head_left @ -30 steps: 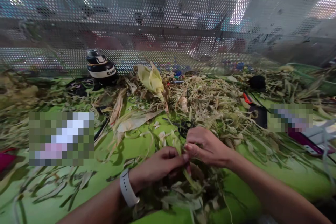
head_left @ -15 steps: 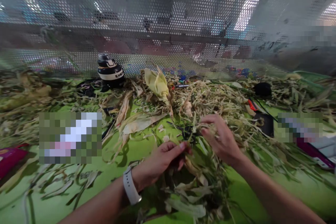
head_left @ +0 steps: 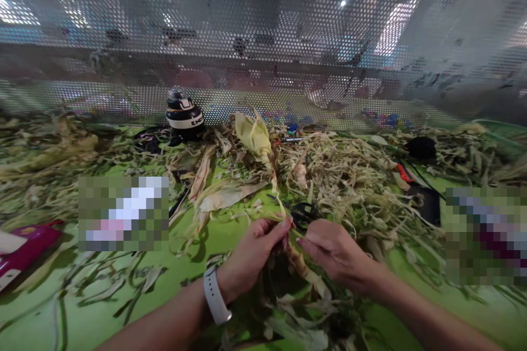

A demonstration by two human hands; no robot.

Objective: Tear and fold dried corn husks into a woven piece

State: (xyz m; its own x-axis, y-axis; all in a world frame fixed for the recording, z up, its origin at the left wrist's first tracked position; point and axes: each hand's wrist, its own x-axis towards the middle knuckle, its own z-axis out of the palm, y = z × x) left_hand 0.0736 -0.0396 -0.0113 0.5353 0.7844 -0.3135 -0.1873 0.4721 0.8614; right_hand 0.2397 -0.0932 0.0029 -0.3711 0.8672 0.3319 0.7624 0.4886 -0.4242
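Observation:
My left hand (head_left: 259, 249), with a white watch band on the wrist, pinches a dried corn husk piece (head_left: 302, 266) between thumb and fingers. The brownish husk hangs down to the right from its fingertips. Close beside it, my right hand (head_left: 335, 249) is closed, fingers curled in; what they hold is hidden. A pale, thin husk strip (head_left: 281, 205) runs up behind the left fingertips. Just beyond the hands lie black-handled scissors (head_left: 303, 211). Farther back leans a pale husk shaped like a bud (head_left: 252, 134), its stem toward me.
Loose dried husks (head_left: 341, 170) cover much of the green tabletop (head_left: 160, 225). A black jar-like container (head_left: 185, 118) with a white band stands before the perforated metal screen (head_left: 263, 33). A magenta tool (head_left: 31, 249) lies at left, a black flat object (head_left: 424, 203) at right.
My right hand has come down and closed, from loosely spread fingers above the scissors to a fist beside the left hand. My left hand keeps its pinch. The view has shifted slightly.

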